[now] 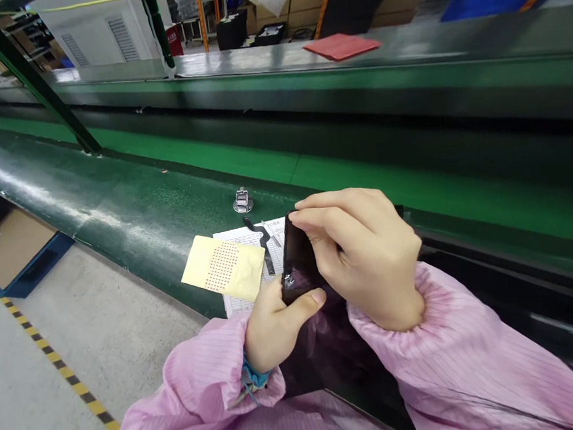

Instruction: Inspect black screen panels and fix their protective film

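Both hands close on a dark glossy panel, phone-sized and flat, held tilted just right of the printed form that lies on the green workbench. The left hand grips the panel's lower end, thumb pressed across the near corner; its other fingers are hidden behind the panel. The right hand curls over the upper end, fingertips on the top edge, and covers most of the panel's right side, so its full outline cannot be made out. What the panel is exactly is hard to tell; its face only shows reflections. A yellow sheet with a grid of small red dots lies over the form's left part, hiding the print there. A black tool, tweezer-like, rests on the form's right part, its lower end behind the left hand. A silver tally counter stands just beyond the form's top edge. Pink striped sleeves cover both wrists and are cut off by the bottom edge.
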`<state>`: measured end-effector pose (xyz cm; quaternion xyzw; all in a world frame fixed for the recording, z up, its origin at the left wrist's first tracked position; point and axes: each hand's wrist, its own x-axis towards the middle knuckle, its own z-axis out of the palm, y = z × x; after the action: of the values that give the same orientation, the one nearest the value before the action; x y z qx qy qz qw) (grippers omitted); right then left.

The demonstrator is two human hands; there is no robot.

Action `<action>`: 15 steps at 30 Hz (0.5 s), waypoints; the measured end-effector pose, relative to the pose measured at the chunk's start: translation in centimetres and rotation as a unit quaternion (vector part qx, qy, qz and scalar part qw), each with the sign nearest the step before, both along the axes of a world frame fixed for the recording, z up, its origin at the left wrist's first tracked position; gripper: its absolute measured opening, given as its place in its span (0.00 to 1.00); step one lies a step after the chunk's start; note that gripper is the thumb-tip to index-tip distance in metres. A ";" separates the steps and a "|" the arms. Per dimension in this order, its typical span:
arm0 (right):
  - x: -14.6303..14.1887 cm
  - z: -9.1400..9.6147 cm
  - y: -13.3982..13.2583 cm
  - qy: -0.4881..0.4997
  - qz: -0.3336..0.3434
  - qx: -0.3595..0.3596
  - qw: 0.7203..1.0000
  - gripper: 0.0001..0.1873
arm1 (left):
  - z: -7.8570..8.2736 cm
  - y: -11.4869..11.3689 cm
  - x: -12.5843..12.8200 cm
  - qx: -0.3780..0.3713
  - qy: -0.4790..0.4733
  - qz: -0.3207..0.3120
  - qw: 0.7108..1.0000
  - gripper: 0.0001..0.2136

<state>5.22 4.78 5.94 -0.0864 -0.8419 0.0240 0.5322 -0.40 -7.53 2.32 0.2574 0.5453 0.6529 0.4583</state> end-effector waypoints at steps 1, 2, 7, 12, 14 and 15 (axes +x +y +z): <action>0.0 0.0 -0.1 0.002 -0.012 0.021 1.000 0.09 | 0.2 0.0 0.1 0.000 0.015 -0.001 1.000 0.09; 0.0 0.0 -0.2 -0.001 -0.023 0.037 0.999 0.09 | 0.4 0.0 0.1 0.001 0.032 -0.001 0.999 0.09; 1.2 1.2 -0.5 -0.033 0.010 -0.121 0.992 0.07 | 0.1 -0.2 -0.1 -0.023 0.117 -0.019 0.993 0.10; 2.8 1.9 1.9 -0.042 0.110 -0.428 0.896 0.27 | -0.4 -0.9 -1.6 -0.039 0.135 -0.070 0.988 0.12; 3.4 1.7 2.7 0.016 -0.009 -0.362 0.932 0.26 | -0.2 -1.1 -2.3 -0.040 0.074 -0.029 0.996 0.13; 3.8 1.6 2.9 0.044 -0.072 -0.294 0.952 0.26 | 0.1 -1.1 -2.7 -0.037 0.028 0.012 0.999 0.13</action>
<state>9.00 7.65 7.55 -0.2980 -0.7650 0.2360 0.5199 -3.09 -8.65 2.40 0.2521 0.5846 0.6301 0.4445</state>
